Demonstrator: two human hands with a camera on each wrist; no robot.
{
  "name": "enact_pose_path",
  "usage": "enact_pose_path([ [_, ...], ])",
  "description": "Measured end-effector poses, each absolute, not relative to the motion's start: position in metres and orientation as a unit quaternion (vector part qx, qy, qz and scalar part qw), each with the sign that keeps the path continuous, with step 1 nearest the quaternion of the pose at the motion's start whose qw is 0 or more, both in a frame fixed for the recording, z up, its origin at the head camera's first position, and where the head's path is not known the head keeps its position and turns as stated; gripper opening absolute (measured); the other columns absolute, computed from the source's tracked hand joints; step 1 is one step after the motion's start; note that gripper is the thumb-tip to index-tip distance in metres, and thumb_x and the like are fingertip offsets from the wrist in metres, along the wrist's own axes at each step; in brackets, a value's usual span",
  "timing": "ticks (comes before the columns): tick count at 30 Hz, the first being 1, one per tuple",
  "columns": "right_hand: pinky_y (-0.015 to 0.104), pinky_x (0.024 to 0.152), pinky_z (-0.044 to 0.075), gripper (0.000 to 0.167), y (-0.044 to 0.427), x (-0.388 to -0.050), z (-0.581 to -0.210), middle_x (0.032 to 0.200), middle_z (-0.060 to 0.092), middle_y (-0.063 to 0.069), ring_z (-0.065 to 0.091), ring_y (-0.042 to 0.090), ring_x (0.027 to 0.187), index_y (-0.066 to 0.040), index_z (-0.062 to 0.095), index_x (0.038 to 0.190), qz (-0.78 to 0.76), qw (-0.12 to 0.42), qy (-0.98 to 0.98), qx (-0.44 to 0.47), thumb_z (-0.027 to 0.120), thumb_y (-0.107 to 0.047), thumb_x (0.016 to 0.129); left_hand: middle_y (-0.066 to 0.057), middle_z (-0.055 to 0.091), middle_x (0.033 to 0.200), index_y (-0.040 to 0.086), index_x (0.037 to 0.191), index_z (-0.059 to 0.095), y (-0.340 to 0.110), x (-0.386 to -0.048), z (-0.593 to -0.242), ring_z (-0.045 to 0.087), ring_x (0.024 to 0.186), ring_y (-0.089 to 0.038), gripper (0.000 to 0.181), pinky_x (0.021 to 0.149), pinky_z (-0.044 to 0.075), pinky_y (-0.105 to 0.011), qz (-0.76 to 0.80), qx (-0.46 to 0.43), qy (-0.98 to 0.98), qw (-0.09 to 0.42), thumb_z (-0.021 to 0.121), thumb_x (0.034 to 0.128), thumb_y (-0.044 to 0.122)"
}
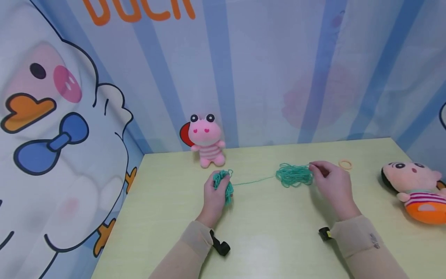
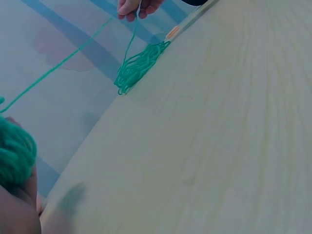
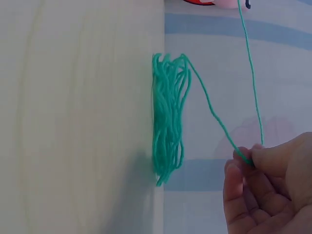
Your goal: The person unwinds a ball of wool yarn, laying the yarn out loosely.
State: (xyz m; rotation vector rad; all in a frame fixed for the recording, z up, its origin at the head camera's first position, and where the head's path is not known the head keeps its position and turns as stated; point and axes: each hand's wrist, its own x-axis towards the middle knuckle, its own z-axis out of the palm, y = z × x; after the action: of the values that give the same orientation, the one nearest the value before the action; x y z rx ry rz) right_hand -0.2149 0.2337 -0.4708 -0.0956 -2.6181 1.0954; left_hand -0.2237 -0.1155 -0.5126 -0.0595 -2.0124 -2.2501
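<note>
My left hand [image 1: 211,199] grips a small wound bundle of green yarn [image 1: 228,190], thumb across its front. From the bundle a thin strand [image 1: 252,181] stretches rightward to my right hand [image 1: 334,190], which pinches it between thumb and fingertips. In the right wrist view the strand [image 3: 209,102] bends at those fingertips [image 3: 258,153] and drops to a loose skein of green yarn [image 3: 168,119] lying on the table. The left wrist view shows the wound bundle [image 2: 17,153] close up, partly cut off at the edge.
A pink plush toy [image 1: 208,141] with a striped body sits at the table's back edge. At the right lies another plush doll [image 1: 421,193] in orange and stripes. An orange ring [image 1: 345,164] rests behind my right hand. A printed curtain [image 1: 258,77] borders the pale table [image 1: 271,240].
</note>
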Motion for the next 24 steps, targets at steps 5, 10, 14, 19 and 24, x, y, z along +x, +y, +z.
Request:
enact_pose_path([
  [5, 0.052, 0.086, 0.061, 0.038, 0.253, -0.214, -0.481, 0.122, 0.080, 0.024, 0.074, 0.041, 0.106, -0.002, 0.076, 0.134, 0.352, 0.096, -0.930, -0.047, 0.062, -0.031, 0.113, 0.004, 0.063, 0.081, 0.007, 0.118, 0.067, -0.114, -0.224, -0.512, 0.061, 0.064, -0.012, 0.020, 0.059, 0.057, -0.025, -0.740, -0.022, -0.669, 0.067, 0.067, 0.1100, 0.025],
  [10, 0.065, 0.095, 0.058, 0.037, 0.262, -0.216, -0.488, 0.129, 0.077, 0.029, 0.071, 0.051, 0.118, 0.001, 0.076, 0.131, 0.317, 0.033, -0.946, -0.051, 0.062, -0.027, 0.111, 0.004, 0.062, 0.082, 0.002, 0.123, 0.065, -0.115, -0.224, -0.512, 0.061, 0.065, -0.012, 0.025, 0.060, 0.058, -0.026, -0.740, -0.020, -0.669, 0.066, 0.067, 0.1103, 0.024],
  [14, 0.067, 0.102, 0.056, 0.038, 0.262, -0.216, -0.490, 0.134, 0.074, 0.030, 0.067, 0.055, 0.125, 0.003, 0.075, 0.133, 0.301, -0.006, -0.952, -0.053, 0.062, -0.025, 0.110, 0.003, 0.062, 0.084, 0.010, 0.119, 0.067, -0.115, -0.224, -0.513, 0.062, 0.067, -0.013, 0.017, 0.062, 0.059, -0.026, -0.740, -0.018, -0.669, 0.062, 0.068, 0.1095, 0.024],
  [19, 0.064, 0.093, 0.057, 0.045, 0.251, -0.214, -0.486, 0.133, 0.068, 0.034, 0.067, 0.052, 0.115, 0.007, 0.066, 0.140, 0.304, 0.021, -0.952, -0.035, 0.062, -0.024, 0.108, 0.004, 0.063, 0.084, 0.011, 0.118, 0.068, -0.115, -0.223, -0.513, 0.062, 0.067, -0.012, 0.015, 0.062, 0.059, -0.026, -0.741, -0.028, -0.669, 0.057, 0.067, 0.1097, 0.024],
  [24, 0.058, 0.090, 0.060, 0.034, 0.210, -0.211, -0.478, 0.130, 0.068, 0.027, 0.069, 0.043, 0.110, 0.005, 0.066, 0.134, 0.382, 0.126, -0.915, 0.030, 0.064, -0.017, 0.108, 0.004, 0.062, 0.084, 0.011, 0.119, 0.068, -0.114, -0.222, -0.512, 0.060, 0.066, -0.012, 0.014, 0.061, 0.059, -0.026, -0.740, -0.041, -0.670, 0.055, 0.068, 0.1094, 0.022],
])
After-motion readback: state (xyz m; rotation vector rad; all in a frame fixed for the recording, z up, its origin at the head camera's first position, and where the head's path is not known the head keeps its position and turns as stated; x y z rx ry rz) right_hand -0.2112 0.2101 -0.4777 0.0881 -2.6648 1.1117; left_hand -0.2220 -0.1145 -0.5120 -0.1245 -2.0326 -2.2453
